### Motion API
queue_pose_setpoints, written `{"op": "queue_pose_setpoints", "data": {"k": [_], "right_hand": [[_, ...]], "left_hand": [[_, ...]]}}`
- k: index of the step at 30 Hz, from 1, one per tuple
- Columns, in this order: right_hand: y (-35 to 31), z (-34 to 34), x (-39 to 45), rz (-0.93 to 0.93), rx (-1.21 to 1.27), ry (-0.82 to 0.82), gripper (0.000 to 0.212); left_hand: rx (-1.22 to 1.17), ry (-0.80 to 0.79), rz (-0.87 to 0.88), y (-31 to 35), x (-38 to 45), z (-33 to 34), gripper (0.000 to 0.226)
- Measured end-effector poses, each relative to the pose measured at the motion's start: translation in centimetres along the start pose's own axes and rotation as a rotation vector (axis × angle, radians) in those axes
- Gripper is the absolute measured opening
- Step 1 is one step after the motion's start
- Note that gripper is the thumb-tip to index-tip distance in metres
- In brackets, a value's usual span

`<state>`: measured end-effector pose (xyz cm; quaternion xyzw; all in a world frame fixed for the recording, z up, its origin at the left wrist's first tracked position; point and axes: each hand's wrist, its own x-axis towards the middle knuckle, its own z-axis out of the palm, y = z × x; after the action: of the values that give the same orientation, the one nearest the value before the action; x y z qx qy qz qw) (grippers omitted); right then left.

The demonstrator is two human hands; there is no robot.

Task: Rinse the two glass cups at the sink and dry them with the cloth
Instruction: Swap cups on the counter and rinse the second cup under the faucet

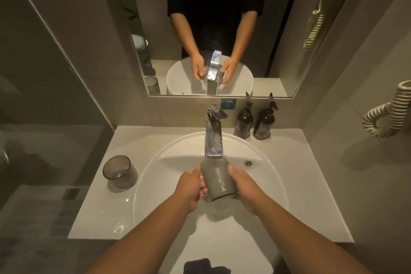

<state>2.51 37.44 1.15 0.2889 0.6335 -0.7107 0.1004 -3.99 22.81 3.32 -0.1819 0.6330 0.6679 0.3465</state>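
I am holding one glass cup (217, 181) with both hands over the white sink (266, 176), just under the spout of the chrome faucet (214, 138). My left hand (189, 189) is wrapping the left side of the cup, with the fingers curled around the lower part, and my right hand (244, 187) is pressing on the right side, the thumb lying high near the rim — so both hands are closed on the same cup. The cup is tilted, its open mouth pointing away from me toward the faucet and its base toward me. Water is running down its side and falling into the basin below it. The second glass cup (119, 171) is standing upright on the counter (93, 218) at the left of the sink, well apart from my hands, and some water drops are shining on the counter near it. A dark cloth (200, 266) is lying on the near edge of the sink, at the bottom of the view, between my forearms. Behind the sink, at the right, two dark pump bottles (254, 121) are standing side by side against the wall, and above them the mirror (278, 29) is showing my arms and the cup again.
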Motion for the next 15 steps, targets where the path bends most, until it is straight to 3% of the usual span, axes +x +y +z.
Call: {"op": "queue_pose_setpoints", "data": {"k": [4,8,11,15], "right_hand": [[-0.2,1.0,0.2,-0.070,0.027,0.106,0.031],[-0.2,1.3,-0.1,-0.095,0.016,0.133,0.032],[-0.8,1.3,-0.4,0.029,0.079,0.120,0.026],[-1.8,0.8,-0.1,0.231,0.159,0.128,0.042]], "left_hand": [[0.088,0.028,0.064,-0.2,0.2,0.1,0.028],[0.099,0.020,-0.029,-0.3,0.8,-0.5,0.027],[0.109,0.015,-0.121,-0.4,0.9,-0.9,0.029],[0.107,0.044,-0.189,-0.6,1.5,-1.3,0.035]]}}
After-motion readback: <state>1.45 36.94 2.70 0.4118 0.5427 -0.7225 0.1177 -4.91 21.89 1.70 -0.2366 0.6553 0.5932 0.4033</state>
